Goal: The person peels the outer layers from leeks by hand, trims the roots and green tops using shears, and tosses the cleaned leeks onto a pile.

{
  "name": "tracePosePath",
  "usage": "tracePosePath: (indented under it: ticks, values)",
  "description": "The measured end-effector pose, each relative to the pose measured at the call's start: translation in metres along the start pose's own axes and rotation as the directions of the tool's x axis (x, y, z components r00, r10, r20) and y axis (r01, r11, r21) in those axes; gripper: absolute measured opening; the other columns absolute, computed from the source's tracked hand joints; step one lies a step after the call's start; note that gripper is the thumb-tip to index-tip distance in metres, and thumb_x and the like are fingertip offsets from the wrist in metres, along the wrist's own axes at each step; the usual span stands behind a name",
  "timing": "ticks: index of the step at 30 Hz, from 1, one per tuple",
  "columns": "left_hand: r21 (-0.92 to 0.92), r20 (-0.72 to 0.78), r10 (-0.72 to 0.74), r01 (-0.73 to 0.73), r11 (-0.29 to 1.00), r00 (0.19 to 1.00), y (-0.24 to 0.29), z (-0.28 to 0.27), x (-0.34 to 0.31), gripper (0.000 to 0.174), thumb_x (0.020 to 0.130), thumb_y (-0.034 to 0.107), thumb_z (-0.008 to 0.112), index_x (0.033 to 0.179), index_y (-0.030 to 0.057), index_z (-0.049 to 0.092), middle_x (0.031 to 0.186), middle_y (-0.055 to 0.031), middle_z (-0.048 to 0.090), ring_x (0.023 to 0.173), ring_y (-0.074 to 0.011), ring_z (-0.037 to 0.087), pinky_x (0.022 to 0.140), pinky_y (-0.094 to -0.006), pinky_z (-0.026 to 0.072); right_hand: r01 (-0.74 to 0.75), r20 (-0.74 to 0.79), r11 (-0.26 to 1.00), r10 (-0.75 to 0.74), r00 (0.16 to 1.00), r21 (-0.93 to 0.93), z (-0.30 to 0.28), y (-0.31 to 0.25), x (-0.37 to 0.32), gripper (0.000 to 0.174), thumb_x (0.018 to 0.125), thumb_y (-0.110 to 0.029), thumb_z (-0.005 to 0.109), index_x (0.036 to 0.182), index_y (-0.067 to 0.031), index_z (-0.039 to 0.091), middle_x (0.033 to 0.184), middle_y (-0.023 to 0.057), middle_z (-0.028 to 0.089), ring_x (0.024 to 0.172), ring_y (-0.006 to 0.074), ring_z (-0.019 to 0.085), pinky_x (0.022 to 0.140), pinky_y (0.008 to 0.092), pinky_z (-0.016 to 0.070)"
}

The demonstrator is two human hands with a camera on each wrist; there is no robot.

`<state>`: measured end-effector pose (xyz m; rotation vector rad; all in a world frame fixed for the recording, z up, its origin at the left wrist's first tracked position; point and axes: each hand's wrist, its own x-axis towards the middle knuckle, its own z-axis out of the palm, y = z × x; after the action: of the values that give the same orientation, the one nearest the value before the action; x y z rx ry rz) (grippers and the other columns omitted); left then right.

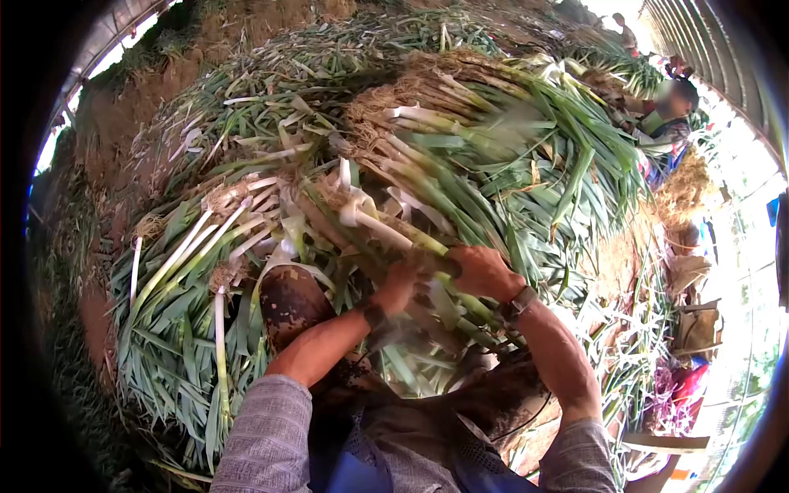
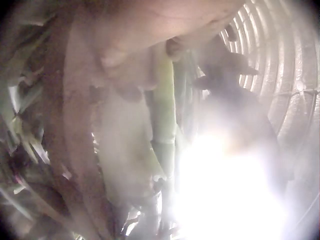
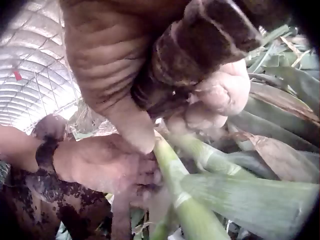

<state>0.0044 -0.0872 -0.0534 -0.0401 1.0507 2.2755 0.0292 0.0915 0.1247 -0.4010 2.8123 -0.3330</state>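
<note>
My right hand pinches a leek between thumb and fingers, its white shaft pointing up and left in the head view. In the right wrist view, green leaves fan out from the leek stalk below the thumb, and a dark ribbed wrapping covers part of the hand. Close beside it, my left hand has its fingers curled at the same leek, blurred in the head view. A green stalk runs down under the left fingers in the left wrist view, which is hazy with glare.
A large pile of leeks with roots lies ahead and to the right. More leeks lie on the left beside my knee. Another person is at the far right. Bare soil borders the left side, under an arched roof.
</note>
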Motion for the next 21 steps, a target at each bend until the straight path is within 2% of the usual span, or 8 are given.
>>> tracePosePath:
  ticks: [7,9,11,15,17,18,19,21]
  values:
    - [-0.092,0.117,0.138,-0.128,0.987,0.983,0.012,0.004,-0.001,0.028,0.100,0.022,0.051,0.122,0.0065,0.055,0.112,-0.0085,0.063,0.098,-0.0263,0.065,0.088,-0.0411,0.0523,0.012,-0.087,0.985,0.002,0.996,0.170,-0.020,0.027,-0.032,0.041,0.072,-0.023,0.068,0.110,-0.0080,0.067,0.089,0.0183,0.068,0.085,0.0366,0.066,0.073,0.0430,0.0527]
    - [-0.166,-0.175,-0.067,0.037,0.985,0.982,0.039,0.018,0.001,0.028,0.099,0.024,0.053,0.120,0.0069,0.056,0.108,-0.0101,0.064,0.096,-0.0262,0.065,0.086,-0.0413,0.0534,-0.057,0.006,0.993,0.057,0.998,0.100,-0.021,0.045,-0.049,0.048,0.071,-0.024,0.071,0.115,-0.0074,0.066,0.085,0.0188,0.068,0.081,0.0366,0.066,0.072,0.0422,0.0521]
    - [-0.087,-0.198,-0.039,0.022,0.996,0.979,0.050,0.016,0.004,0.031,0.097,0.029,0.055,0.119,0.0066,0.056,0.107,-0.0112,0.064,0.099,-0.0267,0.063,0.084,-0.0423,0.0546,-0.099,0.059,0.989,0.093,0.994,0.108,-0.026,0.049,-0.073,0.048,0.071,-0.024,0.072,0.115,-0.0058,0.065,0.082,0.0180,0.068,0.078,0.0357,0.067,0.071,0.0419,0.0517]
    - [0.163,-0.136,0.269,-0.246,0.956,0.954,0.000,-0.071,0.061,0.033,0.095,0.036,0.058,0.115,0.0100,0.057,0.104,-0.0073,0.062,0.093,-0.0236,0.063,0.080,-0.0431,0.0555,-0.102,0.045,0.984,0.097,0.994,0.149,-0.021,0.055,-0.112,0.048,0.071,-0.023,0.075,0.114,-0.0052,0.065,0.082,0.0167,0.068,0.077,0.0343,0.067,0.071,0.0410,0.0519]
    - [0.399,-0.208,0.582,-0.475,0.785,0.786,-0.029,-0.115,0.102,0.034,0.093,0.041,0.061,0.112,0.0132,0.058,0.098,-0.0041,0.061,0.085,-0.0220,0.064,0.076,-0.0420,0.0559,-0.094,0.002,0.980,0.095,0.995,0.177,-0.020,0.055,-0.126,0.048,0.071,-0.022,0.075,0.114,-0.0053,0.065,0.082,0.0164,0.068,0.077,0.0340,0.067,0.070,0.0407,0.0520]
    - [0.114,-0.485,0.189,-0.152,0.982,0.854,0.031,-0.033,0.055,0.035,0.091,0.044,0.062,0.111,0.0153,0.058,0.096,-0.0017,0.060,0.083,-0.0195,0.062,0.070,-0.0391,0.0559,-0.085,-0.020,0.973,0.092,0.996,0.216,-0.018,0.053,-0.132,0.046,0.071,-0.020,0.075,0.113,-0.0056,0.066,0.082,0.0164,0.068,0.076,0.0341,0.067,0.070,0.0405,0.0521]
    - [0.082,-0.427,0.158,-0.136,0.987,0.890,0.035,-0.033,0.053,0.057,0.087,0.051,0.066,0.120,0.0063,0.055,0.112,-0.0072,0.057,0.103,-0.0210,0.053,0.086,-0.0386,0.0450,-0.076,-0.044,0.964,0.090,0.995,0.254,-0.018,0.051,-0.137,0.044,0.071,-0.018,0.075,0.112,-0.0058,0.066,0.082,0.0164,0.068,0.076,0.0342,0.067,0.069,0.0404,0.0523]
    - [0.096,-0.498,0.153,-0.121,0.988,0.853,0.041,-0.021,0.049,0.054,0.087,0.050,0.065,0.119,0.0080,0.056,0.105,-0.0060,0.060,0.095,-0.0208,0.057,0.080,-0.0371,0.0475,-0.044,-0.105,0.974,0.069,0.992,0.224,-0.019,0.045,-0.143,0.040,0.072,-0.015,0.072,0.111,-0.0061,0.067,0.082,0.0166,0.068,0.075,0.0344,0.067,0.068,0.0403,0.0525]
